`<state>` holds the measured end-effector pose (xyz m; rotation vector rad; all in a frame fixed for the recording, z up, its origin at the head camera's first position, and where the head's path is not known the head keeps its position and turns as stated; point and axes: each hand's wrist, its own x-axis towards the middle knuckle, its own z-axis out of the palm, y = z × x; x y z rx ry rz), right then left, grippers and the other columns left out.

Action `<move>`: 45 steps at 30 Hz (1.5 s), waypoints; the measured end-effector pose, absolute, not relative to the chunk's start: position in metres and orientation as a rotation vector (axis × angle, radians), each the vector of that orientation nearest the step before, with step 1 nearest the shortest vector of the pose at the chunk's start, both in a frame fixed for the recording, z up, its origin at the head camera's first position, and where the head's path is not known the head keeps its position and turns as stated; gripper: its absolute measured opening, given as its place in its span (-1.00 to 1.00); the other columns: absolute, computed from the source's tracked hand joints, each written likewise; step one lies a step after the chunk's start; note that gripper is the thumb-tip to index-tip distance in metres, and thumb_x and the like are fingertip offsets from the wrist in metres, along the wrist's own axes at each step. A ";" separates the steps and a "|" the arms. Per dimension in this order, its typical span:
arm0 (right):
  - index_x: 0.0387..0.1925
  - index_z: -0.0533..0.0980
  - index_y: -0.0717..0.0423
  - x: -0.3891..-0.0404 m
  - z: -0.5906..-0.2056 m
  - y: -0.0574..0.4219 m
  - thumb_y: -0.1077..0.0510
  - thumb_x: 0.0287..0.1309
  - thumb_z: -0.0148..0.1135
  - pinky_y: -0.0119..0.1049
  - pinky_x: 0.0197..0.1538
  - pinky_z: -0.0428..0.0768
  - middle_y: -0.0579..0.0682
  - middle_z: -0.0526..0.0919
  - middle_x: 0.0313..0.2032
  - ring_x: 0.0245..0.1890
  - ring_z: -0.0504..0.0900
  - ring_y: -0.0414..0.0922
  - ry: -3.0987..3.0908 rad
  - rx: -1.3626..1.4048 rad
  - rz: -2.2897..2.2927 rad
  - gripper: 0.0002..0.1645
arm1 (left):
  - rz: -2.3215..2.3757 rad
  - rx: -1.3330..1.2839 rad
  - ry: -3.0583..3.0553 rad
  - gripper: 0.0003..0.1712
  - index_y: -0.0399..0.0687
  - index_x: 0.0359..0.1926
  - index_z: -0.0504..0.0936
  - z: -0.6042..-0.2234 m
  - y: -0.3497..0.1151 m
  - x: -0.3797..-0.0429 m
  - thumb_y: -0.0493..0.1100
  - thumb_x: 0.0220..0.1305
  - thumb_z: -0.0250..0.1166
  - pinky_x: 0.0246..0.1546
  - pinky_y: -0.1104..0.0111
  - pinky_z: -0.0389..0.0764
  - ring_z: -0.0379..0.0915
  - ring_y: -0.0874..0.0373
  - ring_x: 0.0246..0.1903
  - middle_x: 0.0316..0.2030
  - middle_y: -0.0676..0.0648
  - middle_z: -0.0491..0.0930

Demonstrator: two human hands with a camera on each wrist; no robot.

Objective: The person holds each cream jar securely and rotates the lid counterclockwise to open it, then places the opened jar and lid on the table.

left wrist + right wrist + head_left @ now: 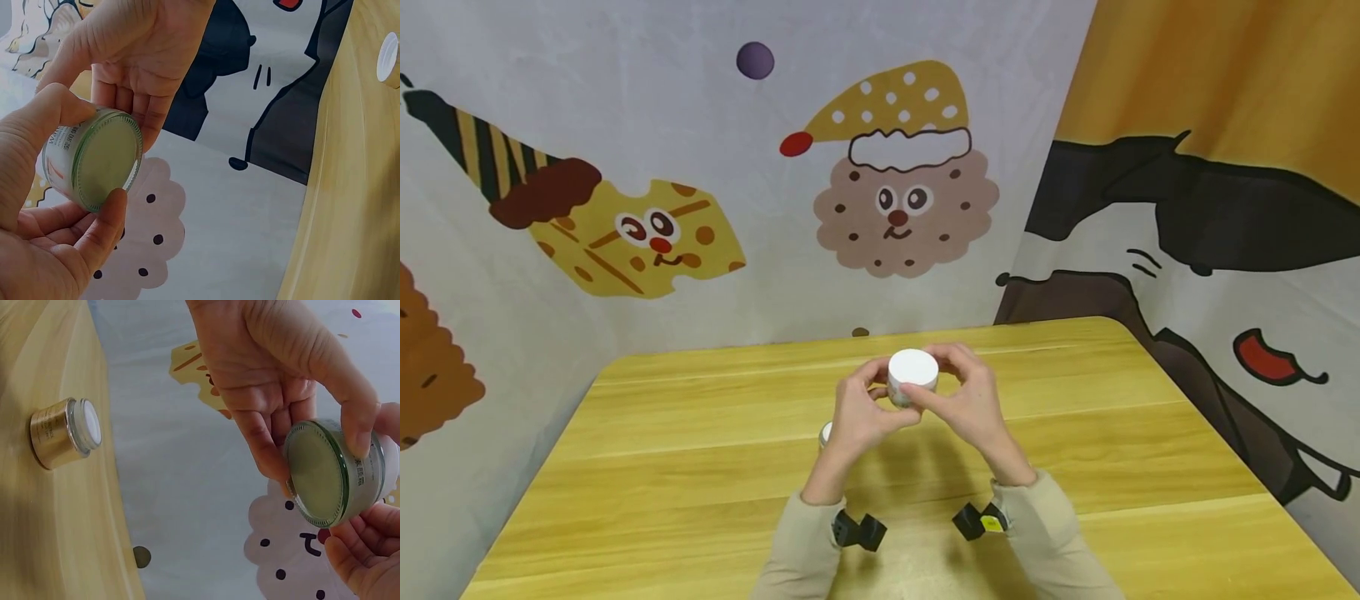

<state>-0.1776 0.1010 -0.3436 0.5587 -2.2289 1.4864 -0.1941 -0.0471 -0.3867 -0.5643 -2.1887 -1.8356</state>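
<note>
Over the table, both hands hold a glass cosmetic cream jar with a white lid. My left hand grips the printed glass body, its thumb on the side and fingers around the base edge. My right hand pinches the jar's lid end from the other side, thumb at the near rim. The pale green-edged base shows in both wrist views. A gold jar with a white top stands on the table; in the head view my left hand mostly hides it.
The wooden table runs back to a wall covered in printed cartoon cloth. In the left wrist view a white round lid-like thing lies on the table, cut by the frame edge. Small dark devices sit at both wrists.
</note>
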 end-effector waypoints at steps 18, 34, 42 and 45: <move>-0.20 0.50 0.49 -0.179 -0.343 0.101 0.44 -0.24 0.45 -0.35 -0.10 0.54 0.28 0.56 -0.23 -0.21 0.56 0.08 -2.212 0.688 1.499 -0.54 | -1.753 -0.600 -2.173 -0.44 -0.37 -0.05 0.56 -0.387 -0.050 -0.193 -0.34 -0.20 0.45 -0.30 0.29 0.64 0.50 0.01 -0.28 -0.25 -0.21 0.59; -0.12 0.52 0.41 -0.200 -0.373 0.114 0.45 -0.18 0.41 -0.24 -0.07 0.56 0.21 0.57 -0.17 -0.17 0.52 -0.13 -2.199 0.770 1.590 -0.53 | -1.815 -0.657 -2.158 -0.44 -0.39 -0.05 0.56 -0.390 -0.052 -0.193 -0.31 -0.19 0.41 -0.28 0.32 0.64 0.51 0.11 -0.30 -0.28 -0.16 0.60; 0.02 0.45 0.35 -0.198 -0.370 0.115 0.36 -0.11 0.40 -0.05 0.07 0.49 0.17 0.52 -0.06 -0.04 0.48 -0.01 -2.242 0.741 1.654 -0.43 | -1.875 -0.616 -2.186 -0.44 -0.37 -0.02 0.56 -0.388 -0.052 -0.193 -0.39 -0.18 0.41 -0.21 0.27 0.63 0.50 0.04 -0.24 -0.25 -0.20 0.59; -0.05 0.41 0.32 -0.195 -0.369 0.110 0.31 -0.16 0.46 -0.05 0.08 0.46 0.15 0.50 -0.08 -0.03 0.47 0.01 -2.247 0.621 1.643 -0.41 | -1.840 -0.619 -2.192 -0.45 -0.35 -0.03 0.56 -0.387 -0.051 -0.193 -0.36 -0.17 0.42 -0.22 0.29 0.63 0.50 0.06 -0.24 -0.27 -0.18 0.60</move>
